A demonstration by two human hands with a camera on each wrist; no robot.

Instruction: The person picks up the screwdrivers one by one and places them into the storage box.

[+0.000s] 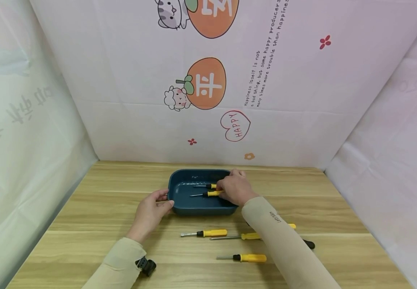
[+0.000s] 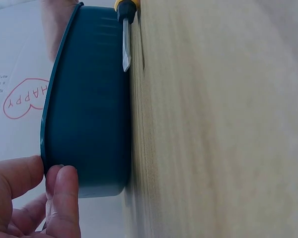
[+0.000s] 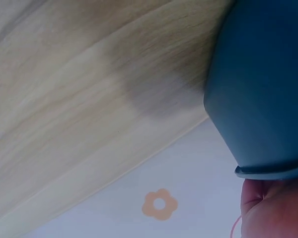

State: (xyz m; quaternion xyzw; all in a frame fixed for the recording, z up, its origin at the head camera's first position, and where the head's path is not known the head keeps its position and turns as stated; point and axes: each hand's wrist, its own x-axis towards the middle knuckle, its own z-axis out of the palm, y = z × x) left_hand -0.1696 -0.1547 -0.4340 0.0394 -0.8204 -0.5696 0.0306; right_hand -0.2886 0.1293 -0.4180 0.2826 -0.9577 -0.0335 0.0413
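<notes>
A dark teal rectangular tray [image 1: 201,211] sits on the wooden table by the back wall. My left hand [image 1: 151,212] holds its left end, thumb and fingers at the rim in the left wrist view. At the right end my right hand [image 1: 235,188] reaches over the rim and pinches the yellow handle of a small screwdriver [image 1: 211,194] inside the tray. Behind it lies a second small screwdriver [image 1: 212,186], its handle partly hidden by the hand. In the right wrist view, the right hand [image 3: 275,210] shows past the tray's rim, fingertips hidden.
In front of the tray lie a flat-blade screwdriver [image 1: 213,233], a longer yellow screwdriver [image 1: 249,236] partly under the right forearm, and another screwdriver [image 1: 251,258] nearer me. A black handle [image 1: 308,244] shows beyond the right sleeve. White printed sheets wall the table [image 1: 103,216].
</notes>
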